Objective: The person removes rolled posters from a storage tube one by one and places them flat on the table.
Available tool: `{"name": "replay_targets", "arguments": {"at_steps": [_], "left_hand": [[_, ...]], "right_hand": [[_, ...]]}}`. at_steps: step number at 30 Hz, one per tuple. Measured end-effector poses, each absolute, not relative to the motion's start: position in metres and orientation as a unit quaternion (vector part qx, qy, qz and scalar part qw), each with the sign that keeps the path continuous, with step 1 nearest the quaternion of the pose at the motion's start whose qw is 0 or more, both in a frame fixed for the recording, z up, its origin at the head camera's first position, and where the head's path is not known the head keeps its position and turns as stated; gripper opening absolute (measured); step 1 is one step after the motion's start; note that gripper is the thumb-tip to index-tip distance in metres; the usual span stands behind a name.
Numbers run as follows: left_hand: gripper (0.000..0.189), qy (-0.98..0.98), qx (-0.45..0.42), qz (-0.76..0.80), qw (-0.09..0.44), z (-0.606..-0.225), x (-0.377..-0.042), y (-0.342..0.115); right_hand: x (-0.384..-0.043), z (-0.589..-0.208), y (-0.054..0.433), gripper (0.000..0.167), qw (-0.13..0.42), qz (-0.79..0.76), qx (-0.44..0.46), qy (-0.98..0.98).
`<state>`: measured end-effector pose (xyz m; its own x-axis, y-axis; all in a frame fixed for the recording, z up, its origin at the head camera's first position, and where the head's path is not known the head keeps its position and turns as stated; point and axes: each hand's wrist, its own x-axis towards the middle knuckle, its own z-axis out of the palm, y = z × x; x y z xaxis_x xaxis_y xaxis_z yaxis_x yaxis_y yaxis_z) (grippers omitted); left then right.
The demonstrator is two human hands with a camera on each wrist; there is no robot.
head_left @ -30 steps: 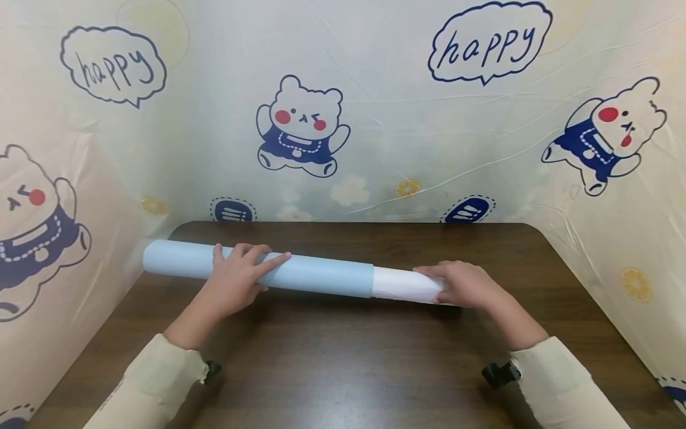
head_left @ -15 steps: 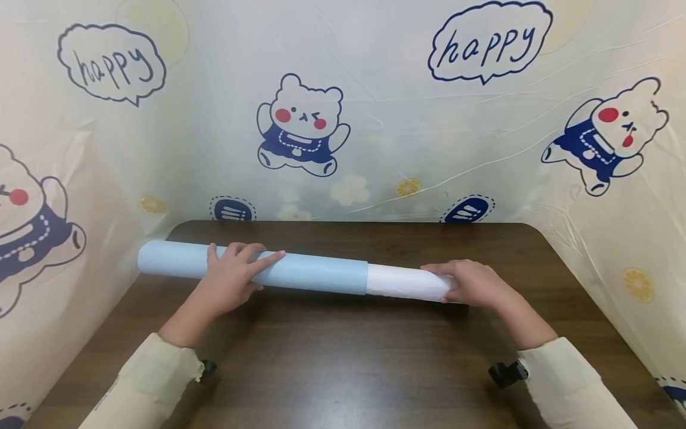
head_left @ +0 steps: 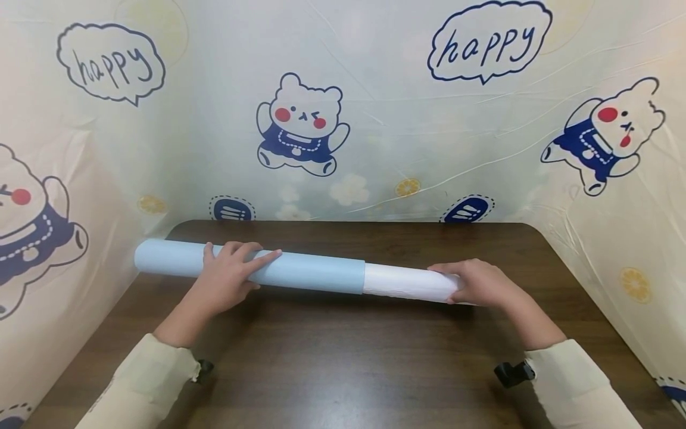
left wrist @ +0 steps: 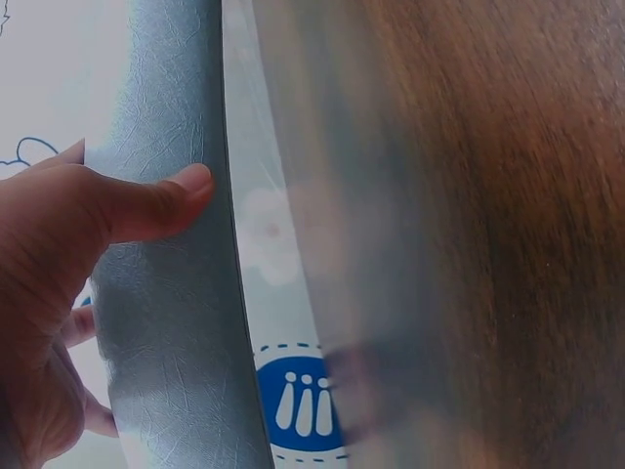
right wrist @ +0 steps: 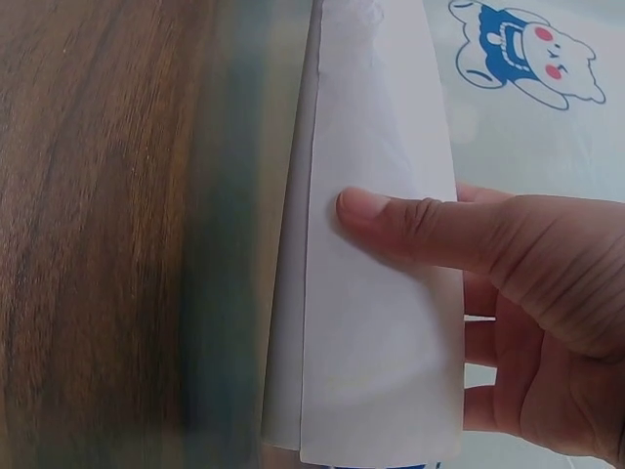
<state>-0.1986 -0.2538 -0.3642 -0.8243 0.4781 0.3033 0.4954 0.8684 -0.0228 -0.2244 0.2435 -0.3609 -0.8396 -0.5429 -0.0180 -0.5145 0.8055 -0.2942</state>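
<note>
A long light-blue tube [head_left: 311, 272] with a finely creased surface lies across the far half of the wooden table. My left hand [head_left: 225, 277] grips it left of its middle; in the left wrist view the thumb [left wrist: 156, 205] presses along its near side and the other fingers go behind. From the blue tube's right end sticks out a narrower roll of white paper [head_left: 402, 280]. My right hand [head_left: 479, 285] holds this paper roll near its outer end, thumb on one side and fingers on the other. A lengthwise loose edge of the paper shows in the right wrist view.
The dark brown wooden table [head_left: 332, 363] has rounded far corners. A pale curtain [head_left: 391, 137] printed with bears and "happy" bubbles surrounds it at the back and sides. The tube's left end reaches the table's left edge.
My right hand has moved right with the white paper roll, while my left hand and the blue tube shifted slightly left. A longer stretch of white paper shows beyond the blue end.
</note>
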Motion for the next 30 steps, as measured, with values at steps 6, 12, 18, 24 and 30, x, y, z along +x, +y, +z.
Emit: {"name": "replay_targets", "arguments": {"at_steps": [6,12,18,24,30], "left_hand": [[0.092,-0.953,-0.257,-0.027,0.156,-0.365,-0.199,-0.257],[0.092,-0.955,-0.257,-0.025,0.148,-0.366,-0.198,-0.259],[0.092,-0.956,-0.255,-0.023,0.144,-0.366,-0.199,-0.260],[0.090,-0.960,-0.246,-0.025,0.131,-0.364,-0.197,-0.262],[0.090,-0.962,-0.240,-0.024,0.125,-0.365,-0.197,-0.265]], "right_hand": [[-0.224,-0.363,0.247,0.059,0.050,-0.142,-0.293,0.944],[-0.223,-0.365,0.252,0.060,0.045,-0.152,-0.298,0.941],[-0.222,-0.364,0.255,0.059,0.046,-0.156,-0.295,0.942],[-0.222,-0.364,0.258,0.060,0.057,-0.160,-0.283,0.944],[-0.222,-0.366,0.262,0.060,0.053,-0.157,-0.275,0.947]]}}
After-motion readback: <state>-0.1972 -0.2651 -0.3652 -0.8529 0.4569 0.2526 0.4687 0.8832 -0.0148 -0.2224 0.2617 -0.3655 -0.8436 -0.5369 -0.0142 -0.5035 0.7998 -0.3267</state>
